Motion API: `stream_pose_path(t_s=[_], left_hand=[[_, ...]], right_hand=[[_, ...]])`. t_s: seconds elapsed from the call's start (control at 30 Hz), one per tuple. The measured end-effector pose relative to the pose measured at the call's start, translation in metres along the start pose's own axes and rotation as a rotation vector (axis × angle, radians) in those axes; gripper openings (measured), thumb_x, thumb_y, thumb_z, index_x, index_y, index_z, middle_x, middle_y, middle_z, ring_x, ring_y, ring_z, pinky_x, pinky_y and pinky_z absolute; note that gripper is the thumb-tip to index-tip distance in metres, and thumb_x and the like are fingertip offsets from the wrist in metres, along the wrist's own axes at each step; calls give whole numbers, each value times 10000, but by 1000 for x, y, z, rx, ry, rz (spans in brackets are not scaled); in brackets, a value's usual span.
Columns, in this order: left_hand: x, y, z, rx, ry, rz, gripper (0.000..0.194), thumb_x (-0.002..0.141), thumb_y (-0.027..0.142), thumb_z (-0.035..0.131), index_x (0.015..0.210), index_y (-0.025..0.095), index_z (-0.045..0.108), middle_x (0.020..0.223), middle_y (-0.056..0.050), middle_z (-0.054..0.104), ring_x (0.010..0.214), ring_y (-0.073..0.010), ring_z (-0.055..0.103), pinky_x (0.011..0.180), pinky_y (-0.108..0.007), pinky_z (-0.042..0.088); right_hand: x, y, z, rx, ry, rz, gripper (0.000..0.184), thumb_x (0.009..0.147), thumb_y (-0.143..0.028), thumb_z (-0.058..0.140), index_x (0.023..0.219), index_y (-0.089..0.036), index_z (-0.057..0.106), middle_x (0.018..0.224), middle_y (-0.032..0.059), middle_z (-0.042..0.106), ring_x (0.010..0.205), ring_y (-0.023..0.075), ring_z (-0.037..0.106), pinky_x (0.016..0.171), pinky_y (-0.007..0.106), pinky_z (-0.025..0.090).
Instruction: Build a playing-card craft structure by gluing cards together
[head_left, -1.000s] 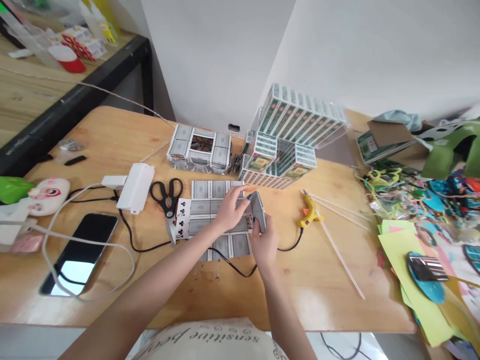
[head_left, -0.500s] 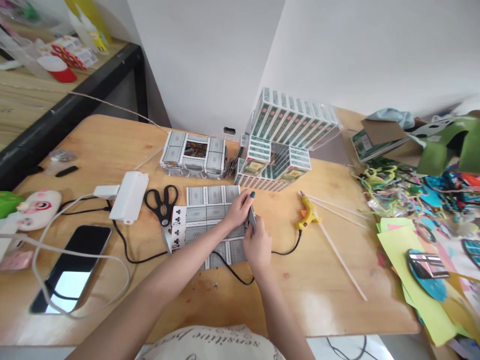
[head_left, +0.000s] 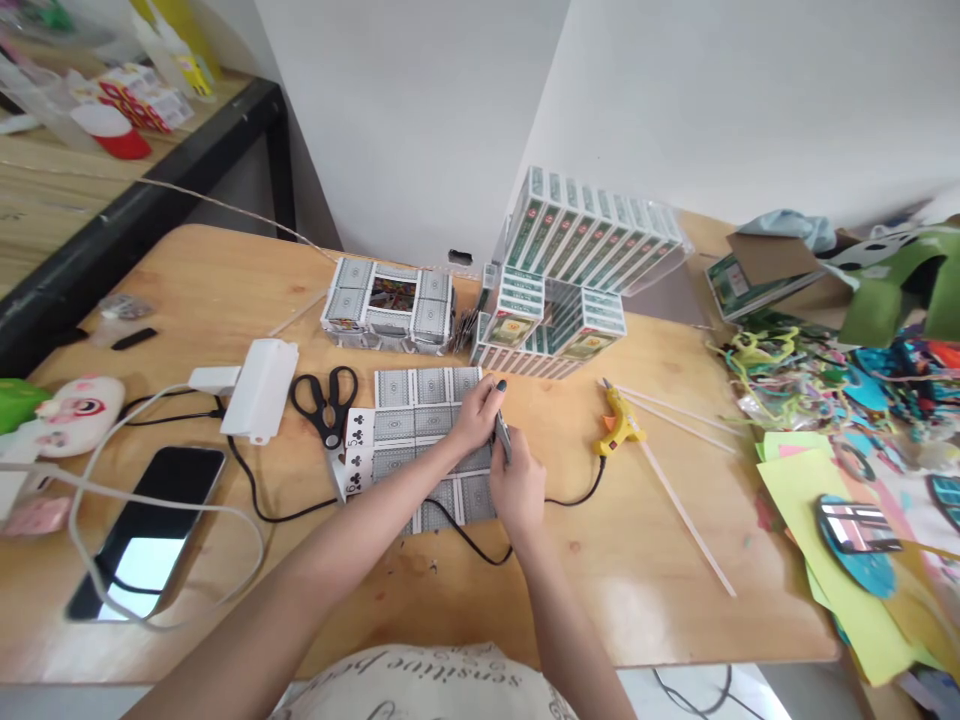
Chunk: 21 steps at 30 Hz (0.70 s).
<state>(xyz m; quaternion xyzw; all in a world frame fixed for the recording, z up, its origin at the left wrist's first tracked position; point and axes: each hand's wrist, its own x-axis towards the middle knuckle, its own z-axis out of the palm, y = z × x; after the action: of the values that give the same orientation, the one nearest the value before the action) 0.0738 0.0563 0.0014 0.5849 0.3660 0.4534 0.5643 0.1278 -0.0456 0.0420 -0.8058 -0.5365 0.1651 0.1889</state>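
A sheet of grey-backed playing cards (head_left: 394, 425), joined in rows, lies on the table partly under my left forearm. Over its right edge, my left hand (head_left: 478, 415) is closed on the upper end of a playing card (head_left: 502, 436), which I see nearly edge-on. My right hand (head_left: 519, 485) closes round the lower end of the same card. Whether it is one card or several, I cannot tell. Two face-up club cards (head_left: 359, 428) stick out at the sheet's left side. Black-handled scissors (head_left: 328, 408) lie beside them, blades partly under the cards.
Behind the sheet stands a box built from cards (head_left: 390, 305), with green-and-white card packs (head_left: 592, 230) stacked to its right. A yellow glue gun (head_left: 619, 425) and glue sticks (head_left: 686, 520) lie right. A phone (head_left: 146, 530), cables and white adapter (head_left: 259, 390) are left; craft scraps (head_left: 825, 560) far right.
The card between my hands has turned slightly, and my right hand has shifted a little with it. The whole view has moved slightly; the other things stay in place.
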Motion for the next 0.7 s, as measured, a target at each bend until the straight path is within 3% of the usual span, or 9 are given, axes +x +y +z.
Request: stream_pose_path(t_s=[0.3, 0.7], left_hand=[[-3, 7, 1, 64, -15, 44, 304, 868, 398, 385, 646, 200, 324, 593, 45, 330, 566, -109, 344, 565, -253, 305], [-3, 1, 2, 102, 19, 49, 239, 873, 338, 383, 678, 201, 363, 595, 47, 330, 567, -114, 348, 565, -252, 304]], right_hand=[[1, 1, 2, -20, -11, 47, 255, 890, -293, 349, 979, -182, 561, 734, 38, 662, 588, 171, 591, 490, 224, 302], [2, -1, -2, -30, -33, 62, 231, 893, -289, 371, 968, -186, 563, 753, 42, 671, 622, 183, 609, 510, 231, 311]])
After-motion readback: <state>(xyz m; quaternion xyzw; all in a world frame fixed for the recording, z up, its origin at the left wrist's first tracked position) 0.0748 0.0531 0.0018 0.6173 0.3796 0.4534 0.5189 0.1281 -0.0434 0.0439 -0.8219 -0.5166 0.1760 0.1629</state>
